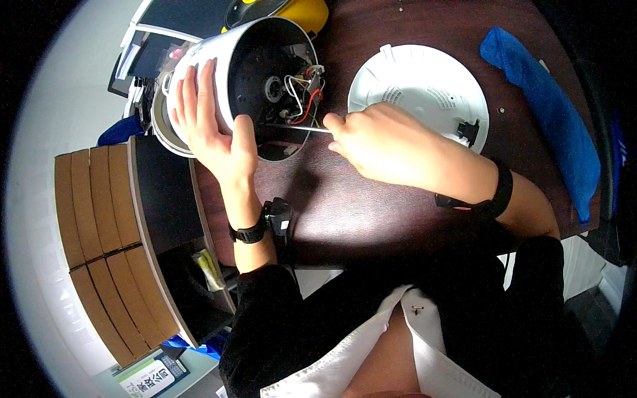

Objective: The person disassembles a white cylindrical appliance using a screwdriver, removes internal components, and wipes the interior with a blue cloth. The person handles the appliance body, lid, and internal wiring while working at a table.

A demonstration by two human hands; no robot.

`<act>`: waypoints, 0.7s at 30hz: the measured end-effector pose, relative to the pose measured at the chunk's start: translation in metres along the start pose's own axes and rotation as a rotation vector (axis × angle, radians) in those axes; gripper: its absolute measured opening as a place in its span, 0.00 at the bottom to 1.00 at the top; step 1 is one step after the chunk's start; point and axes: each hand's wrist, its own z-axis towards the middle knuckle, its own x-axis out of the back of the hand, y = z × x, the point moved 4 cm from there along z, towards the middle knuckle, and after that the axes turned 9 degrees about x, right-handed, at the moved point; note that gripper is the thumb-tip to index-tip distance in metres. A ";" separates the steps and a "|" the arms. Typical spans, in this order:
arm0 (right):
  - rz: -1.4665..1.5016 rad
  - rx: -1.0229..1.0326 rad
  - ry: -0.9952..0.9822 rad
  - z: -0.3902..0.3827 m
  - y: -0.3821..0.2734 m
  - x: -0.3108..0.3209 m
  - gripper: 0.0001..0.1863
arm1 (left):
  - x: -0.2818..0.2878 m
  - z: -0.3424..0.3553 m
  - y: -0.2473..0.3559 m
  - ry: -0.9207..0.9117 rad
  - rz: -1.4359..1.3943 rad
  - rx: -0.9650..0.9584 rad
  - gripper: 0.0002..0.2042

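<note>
A dark table (371, 222) is bearing a white cylindrical housing (224, 66), lying on its side, and a round white cover (415, 79) to its right. The left hand (215, 136), fingers extended, is resting on the housing; the right hand (378, 139), fingers curled, is gripping a slim metal tool (302, 128) near red and white wires (314, 105).
</note>
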 end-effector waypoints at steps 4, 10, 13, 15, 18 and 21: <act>0.159 -0.074 0.011 -0.001 0.000 -0.006 0.11 | 0.001 -0.001 0.000 0.009 -0.001 0.002 0.33; 1.039 -0.536 -0.223 -0.005 -0.001 -0.021 0.15 | -0.001 0.001 0.000 0.010 -0.023 0.009 0.33; 1.251 -0.550 -0.225 -0.005 -0.003 -0.027 0.16 | 0.000 0.000 0.000 0.017 -0.021 0.012 0.33; 1.337 -0.564 -0.220 -0.006 -0.003 -0.028 0.17 | 0.000 0.001 -0.001 0.017 -0.019 0.004 0.33; 1.441 -0.594 -0.192 -0.008 -0.002 -0.029 0.18 | -0.001 0.002 -0.002 0.018 -0.017 -0.012 0.33; 1.517 -0.593 -0.157 -0.009 -0.003 -0.029 0.19 | 0.000 0.002 -0.001 0.025 -0.015 -0.016 0.33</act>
